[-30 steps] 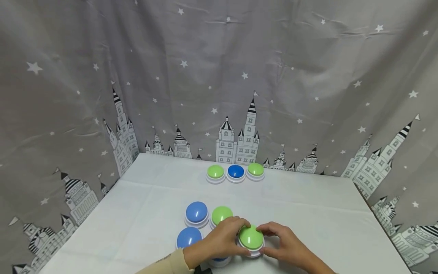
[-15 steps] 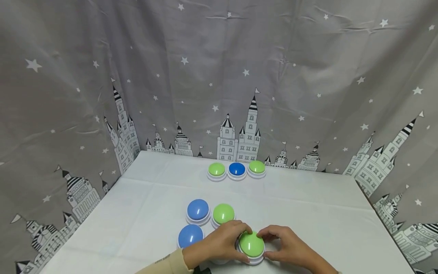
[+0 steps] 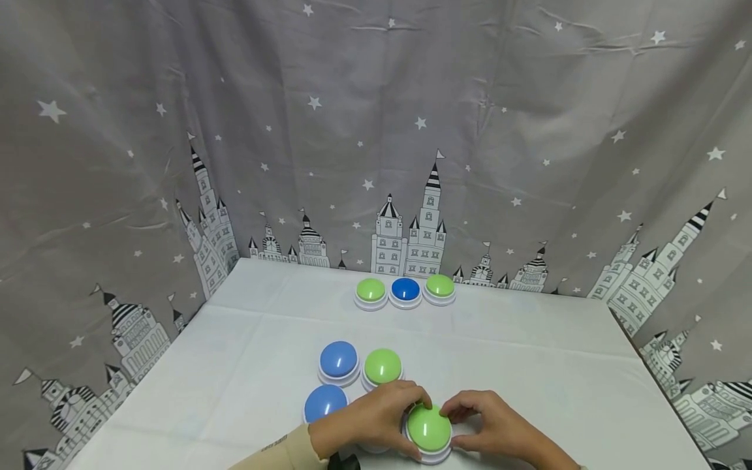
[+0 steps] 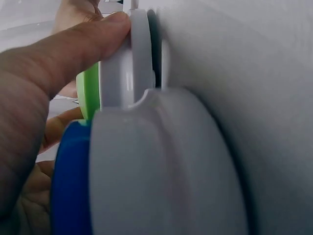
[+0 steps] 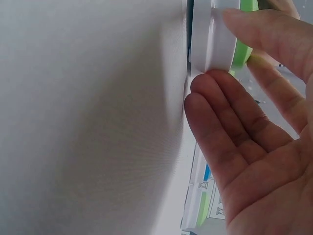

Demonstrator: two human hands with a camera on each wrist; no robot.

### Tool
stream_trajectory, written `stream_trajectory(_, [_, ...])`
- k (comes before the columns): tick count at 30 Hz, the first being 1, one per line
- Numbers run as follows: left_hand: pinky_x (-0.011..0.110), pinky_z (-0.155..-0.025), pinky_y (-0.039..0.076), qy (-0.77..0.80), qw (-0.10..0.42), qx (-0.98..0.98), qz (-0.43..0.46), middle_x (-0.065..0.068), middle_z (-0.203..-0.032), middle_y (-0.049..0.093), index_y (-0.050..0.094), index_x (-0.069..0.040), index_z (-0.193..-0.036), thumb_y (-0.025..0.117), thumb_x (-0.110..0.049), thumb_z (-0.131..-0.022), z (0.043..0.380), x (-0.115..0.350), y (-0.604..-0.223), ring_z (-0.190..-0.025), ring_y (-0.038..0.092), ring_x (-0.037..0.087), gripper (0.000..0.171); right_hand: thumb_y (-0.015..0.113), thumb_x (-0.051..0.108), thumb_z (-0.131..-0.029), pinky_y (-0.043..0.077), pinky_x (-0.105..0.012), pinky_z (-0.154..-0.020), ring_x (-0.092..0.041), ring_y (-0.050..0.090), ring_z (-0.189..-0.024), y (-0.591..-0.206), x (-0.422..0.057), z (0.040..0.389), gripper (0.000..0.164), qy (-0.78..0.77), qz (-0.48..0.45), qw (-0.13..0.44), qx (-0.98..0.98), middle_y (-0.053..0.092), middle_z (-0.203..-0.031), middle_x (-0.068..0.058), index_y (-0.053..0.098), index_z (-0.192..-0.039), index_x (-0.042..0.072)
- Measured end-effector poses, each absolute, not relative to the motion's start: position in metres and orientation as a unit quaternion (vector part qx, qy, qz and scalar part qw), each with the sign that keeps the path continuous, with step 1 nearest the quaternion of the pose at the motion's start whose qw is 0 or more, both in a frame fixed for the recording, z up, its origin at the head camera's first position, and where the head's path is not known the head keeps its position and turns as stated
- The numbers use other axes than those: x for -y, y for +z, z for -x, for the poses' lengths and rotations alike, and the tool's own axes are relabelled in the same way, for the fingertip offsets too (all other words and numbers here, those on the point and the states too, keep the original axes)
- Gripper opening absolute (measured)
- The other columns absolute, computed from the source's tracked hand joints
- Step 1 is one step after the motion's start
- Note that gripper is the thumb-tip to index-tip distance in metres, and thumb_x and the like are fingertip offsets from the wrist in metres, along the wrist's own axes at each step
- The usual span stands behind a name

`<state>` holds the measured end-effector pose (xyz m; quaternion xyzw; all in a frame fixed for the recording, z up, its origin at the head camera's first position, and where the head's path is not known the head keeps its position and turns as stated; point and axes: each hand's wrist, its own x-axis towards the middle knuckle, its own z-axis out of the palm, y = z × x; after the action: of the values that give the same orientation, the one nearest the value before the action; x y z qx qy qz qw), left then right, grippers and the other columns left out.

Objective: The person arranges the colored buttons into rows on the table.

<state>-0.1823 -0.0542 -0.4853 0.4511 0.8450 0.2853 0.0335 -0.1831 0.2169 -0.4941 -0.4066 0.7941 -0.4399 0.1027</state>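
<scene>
A green dome push button (image 3: 429,428) on a round white base lies near the front of the white table. My left hand (image 3: 384,414) grips it from the left, its thumb on the white base (image 4: 117,78) in the left wrist view. From the right, my right hand (image 3: 484,421) holds the same button, thumb on the base (image 5: 215,36) and the other fingers along its far side. Beneath my left wrist is a blue button (image 4: 71,181), mostly hidden in the head view. Close by stand another green button (image 3: 383,365) and two blue ones (image 3: 339,359).
At the back of the table (image 3: 529,365), a row holds a green button (image 3: 371,289), a darker blue button (image 3: 406,288) and a second green one (image 3: 440,285). A grey curtain (image 3: 329,150) printed with castles and stars hangs behind and along both sides.
Both hands have shifted the green button a little toward the front of the table, keeping hold of it. The other buttons stay in their places.
</scene>
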Motion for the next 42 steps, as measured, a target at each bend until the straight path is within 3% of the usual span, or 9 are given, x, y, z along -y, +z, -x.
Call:
stream_trajectory(11, [0.013,-0.085,0.043,0.25,0.052,-0.854,-0.452,-0.015,-0.104,0.054,0.054,-0.02,-0.118,0.089,-0.047,-0.069,0.182,0.054,-0.481,-0.095,0.05,-0.002,0.066,0.082,0.029,-0.082,0.055,-0.029,-0.081,-0.01,0.064,-0.093,-0.494,-0.214,0.185,0.038,-0.419,0.403,0.115,-0.805,0.066,-0.106,0.011,0.064,-0.115,0.02])
stream_trajectory(17, [0.014,-0.085,0.044,0.259,0.075,-0.844,-0.464,-0.013,-0.107,0.055,0.055,-0.018,-0.12,0.076,-0.055,-0.081,0.188,0.056,-0.477,-0.098,0.052,0.0,0.058,0.084,0.025,-0.079,0.054,-0.028,-0.082,-0.011,0.063,-0.092,-0.492,-0.214,0.191,0.043,-0.412,0.398,0.144,-0.807,0.064,-0.103,0.011,0.062,-0.116,0.022])
stream_trajectory(23, [0.017,-0.083,0.047,0.277,0.084,-0.847,-0.446,-0.007,-0.11,0.061,0.06,-0.014,-0.118,0.067,-0.049,-0.091,0.198,0.058,-0.472,-0.098,0.057,0.004,0.045,0.081,0.013,-0.081,0.054,-0.028,-0.078,-0.013,0.062,-0.088,-0.488,-0.21,0.207,0.036,-0.404,0.372,0.171,-0.818,0.065,-0.099,0.008,0.064,-0.111,0.019])
stream_trajectory(31, [0.021,-0.08,0.05,0.304,0.044,-0.889,-0.338,0.001,-0.109,0.066,0.064,-0.011,-0.116,0.072,-0.033,-0.091,0.231,0.06,-0.456,-0.094,0.06,0.009,0.034,0.076,0.01,-0.086,0.054,-0.03,-0.076,-0.016,0.062,-0.086,-0.492,-0.199,0.248,0.026,-0.402,0.342,0.108,-0.843,0.065,-0.097,-0.002,0.064,-0.109,0.008])
stream_trajectory(42, [0.035,-0.086,0.053,0.308,0.014,-0.922,-0.234,0.014,-0.122,0.062,0.06,-0.003,-0.125,0.072,-0.024,-0.09,0.291,0.076,-0.454,-0.105,0.062,0.027,0.042,0.076,0.007,-0.086,0.054,-0.037,-0.088,-0.026,0.063,-0.102,-0.495,-0.172,0.304,0.036,-0.431,0.271,0.036,-0.86,0.066,-0.109,-0.011,0.061,-0.118,0.001])
